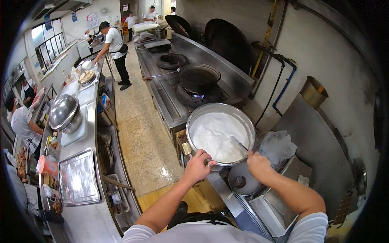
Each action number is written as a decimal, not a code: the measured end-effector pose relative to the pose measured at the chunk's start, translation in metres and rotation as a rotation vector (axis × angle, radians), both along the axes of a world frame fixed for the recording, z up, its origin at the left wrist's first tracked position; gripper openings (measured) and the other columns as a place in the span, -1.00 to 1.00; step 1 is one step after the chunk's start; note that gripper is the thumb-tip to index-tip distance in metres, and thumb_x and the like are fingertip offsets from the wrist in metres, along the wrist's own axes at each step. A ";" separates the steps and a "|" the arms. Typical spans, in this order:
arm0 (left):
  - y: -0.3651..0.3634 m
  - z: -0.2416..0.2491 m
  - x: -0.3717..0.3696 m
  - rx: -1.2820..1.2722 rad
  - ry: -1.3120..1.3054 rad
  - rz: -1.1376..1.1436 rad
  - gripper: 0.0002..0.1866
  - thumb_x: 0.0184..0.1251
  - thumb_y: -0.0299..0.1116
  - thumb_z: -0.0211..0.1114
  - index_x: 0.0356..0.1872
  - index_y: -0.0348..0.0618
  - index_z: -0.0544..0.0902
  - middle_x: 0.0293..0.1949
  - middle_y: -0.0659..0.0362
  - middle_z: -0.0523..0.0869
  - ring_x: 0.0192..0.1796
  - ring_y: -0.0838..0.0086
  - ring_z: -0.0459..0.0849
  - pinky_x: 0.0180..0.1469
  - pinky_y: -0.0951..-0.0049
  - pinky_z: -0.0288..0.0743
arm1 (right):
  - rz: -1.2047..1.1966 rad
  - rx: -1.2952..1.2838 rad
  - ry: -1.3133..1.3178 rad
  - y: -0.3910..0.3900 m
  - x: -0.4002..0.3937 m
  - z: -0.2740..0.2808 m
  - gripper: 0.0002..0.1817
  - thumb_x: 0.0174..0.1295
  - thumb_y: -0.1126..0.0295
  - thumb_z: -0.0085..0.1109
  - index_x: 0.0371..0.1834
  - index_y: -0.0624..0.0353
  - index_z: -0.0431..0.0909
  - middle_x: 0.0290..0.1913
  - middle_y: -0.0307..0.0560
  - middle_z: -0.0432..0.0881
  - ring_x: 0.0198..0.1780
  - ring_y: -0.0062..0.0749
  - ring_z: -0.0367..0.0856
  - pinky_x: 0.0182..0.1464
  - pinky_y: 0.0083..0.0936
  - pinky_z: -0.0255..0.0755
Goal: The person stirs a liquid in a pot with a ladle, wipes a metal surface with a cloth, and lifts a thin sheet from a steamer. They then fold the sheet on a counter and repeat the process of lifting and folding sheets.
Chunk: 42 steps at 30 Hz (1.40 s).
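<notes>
A large metal bowl [252, 126] stands in front of me, holding a white, frothy mixture [214, 131]. My left hand [197, 165] grips the near left part of its rim with closed fingers. At the near right side, my right hand [258, 164] is wrapped round the handle of a metal utensil [239, 142]. The utensil slants down into the white mixture, which hides its head, so its kind does not show. Just below the bowl, between my arms, is a round lid with a dark knob [240, 182].
Beyond the bowl, a wok [199, 77] sits on the stove near a blue flame [198, 96]. A plastic bag [278, 146] lies to the right. On the left counter are a baking tray [79, 178] and a domed metal bowl [64, 111]. A co-worker [115, 48] stands farther back.
</notes>
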<state>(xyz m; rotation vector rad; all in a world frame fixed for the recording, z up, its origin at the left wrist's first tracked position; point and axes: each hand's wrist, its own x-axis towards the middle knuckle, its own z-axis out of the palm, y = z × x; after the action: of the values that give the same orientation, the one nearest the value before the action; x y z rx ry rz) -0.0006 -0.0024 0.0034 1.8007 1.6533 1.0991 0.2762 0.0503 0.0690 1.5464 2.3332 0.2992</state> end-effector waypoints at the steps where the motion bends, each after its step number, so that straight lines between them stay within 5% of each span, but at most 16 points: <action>1: -0.001 0.002 0.000 -0.025 -0.005 -0.001 -0.63 0.36 -0.04 0.51 -0.10 -0.14 0.77 0.07 0.09 0.68 0.04 0.02 0.76 0.06 0.04 0.64 | 0.082 -0.027 -0.036 -0.005 -0.004 0.027 -0.61 0.22 0.45 0.33 0.12 0.29 0.75 -0.06 0.19 0.78 -0.17 -0.01 0.87 -0.10 -0.21 0.78; 4: 0.000 -0.004 0.001 0.005 -0.011 -0.003 -0.64 0.36 -0.04 0.51 -0.11 -0.13 0.77 0.07 0.09 0.68 0.04 0.01 0.76 0.06 0.03 0.64 | -0.032 -0.361 -0.011 0.026 -0.006 0.060 -0.73 0.15 0.53 0.30 -0.09 0.29 0.83 -0.22 0.19 0.82 -0.19 0.00 0.87 -0.10 -0.17 0.77; 5: 0.001 -0.004 0.001 0.010 -0.012 0.000 -0.64 0.36 -0.04 0.51 -0.11 -0.13 0.77 0.07 0.09 0.69 0.05 0.01 0.76 0.06 0.03 0.64 | -0.093 -0.483 -0.053 0.036 -0.012 0.076 -0.81 0.17 0.54 0.21 -0.26 0.33 0.80 -0.39 0.16 0.78 -0.34 -0.10 0.82 -0.23 -0.15 0.71; 8: -0.002 -0.002 0.002 0.011 -0.013 0.003 -0.65 0.37 -0.06 0.50 -0.10 -0.13 0.76 0.08 0.08 0.68 0.06 0.01 0.75 0.07 0.04 0.63 | -0.322 -0.770 -0.017 0.059 -0.026 0.119 -0.85 0.23 0.50 0.17 -0.38 0.32 0.72 -0.49 0.03 0.70 -0.49 -0.24 0.68 -0.41 -0.18 0.57; 9: -0.002 -0.001 0.003 0.002 -0.010 0.003 -0.67 0.38 -0.09 0.50 -0.09 -0.14 0.75 0.08 0.07 0.68 0.07 0.01 0.75 0.08 0.06 0.62 | -0.339 -0.819 0.100 0.061 -0.025 0.125 -0.75 0.37 0.41 0.15 -0.46 0.29 0.61 -0.54 -0.08 0.60 -0.57 -0.33 0.52 -0.54 -0.28 0.37; 18: -0.001 -0.004 0.004 0.039 -0.024 0.014 -0.71 0.34 -0.18 0.55 -0.12 -0.16 0.75 0.03 0.06 0.69 0.02 0.01 0.76 0.03 0.09 0.63 | -0.504 -1.009 0.636 0.041 -0.015 0.073 -0.65 0.56 0.22 0.14 -0.41 0.15 0.59 -0.58 -0.24 0.52 -0.64 -0.52 0.41 -0.63 -0.42 0.20; 22: 0.002 -0.009 0.003 0.012 -0.033 0.003 -0.65 0.36 -0.06 0.52 -0.10 -0.14 0.76 0.08 0.08 0.69 0.05 -0.03 0.75 0.07 0.04 0.62 | -0.510 -0.961 0.846 0.012 -0.009 0.065 -0.68 0.61 0.23 0.08 -0.37 0.10 0.51 -0.54 -0.31 0.50 -0.66 -0.59 0.41 -0.66 -0.52 0.23; 26: 0.003 -0.012 0.005 0.000 -0.031 0.017 -0.64 0.35 -0.06 0.52 -0.10 -0.14 0.76 0.07 0.08 0.69 0.05 -0.03 0.75 0.06 0.03 0.62 | -0.575 -0.949 1.116 -0.011 0.004 0.045 -0.74 0.61 0.26 0.07 0.04 0.20 0.65 -0.51 -0.31 0.51 -0.66 -0.62 0.41 -0.65 -0.52 0.27; 27: 0.003 -0.012 0.005 -0.005 -0.039 0.016 -0.64 0.35 -0.06 0.52 -0.10 -0.14 0.76 0.06 0.08 0.69 0.04 -0.03 0.75 0.06 0.03 0.62 | -0.553 -0.947 1.125 -0.016 0.004 0.043 -0.56 0.61 0.26 0.06 0.42 0.24 0.54 -0.49 -0.31 0.52 -0.66 -0.63 0.41 -0.65 -0.53 0.28; 30: 0.005 -0.014 0.005 0.071 -0.025 0.021 -0.69 0.33 -0.15 0.55 -0.13 -0.17 0.75 -0.01 0.08 0.68 -0.11 0.08 0.76 -0.05 0.14 0.63 | -0.567 -0.860 1.283 -0.040 0.002 0.045 -0.66 0.63 0.28 0.04 0.22 0.28 0.62 -0.49 -0.28 0.53 -0.68 -0.61 0.41 -0.65 -0.51 0.25; 35: 0.005 -0.013 0.005 -0.002 -0.073 0.005 -0.64 0.31 -0.07 0.56 -0.13 -0.15 0.76 0.02 0.06 0.69 -0.04 0.00 0.76 -0.01 0.07 0.63 | -0.623 -0.840 1.452 -0.061 0.012 0.014 -0.52 0.64 0.29 0.04 0.54 0.22 0.47 -0.48 -0.29 0.53 -0.66 -0.62 0.41 -0.62 -0.55 0.31; 42: 0.006 -0.016 0.006 -0.023 -0.084 -0.003 -0.66 0.33 -0.10 0.56 -0.13 -0.15 0.76 0.01 0.07 0.69 -0.07 0.04 0.76 -0.02 0.12 0.63 | -0.565 -0.680 1.549 -0.100 0.015 -0.001 -0.47 0.61 0.30 0.11 0.58 0.19 0.44 -0.45 -0.29 0.56 -0.60 -0.61 0.46 -0.55 -0.56 0.35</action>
<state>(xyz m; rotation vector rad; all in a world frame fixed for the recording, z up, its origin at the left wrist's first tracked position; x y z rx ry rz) 0.0050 0.0033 -0.0123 1.7188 1.6074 1.1340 0.2917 -0.0497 0.0685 2.1527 1.9852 -2.2225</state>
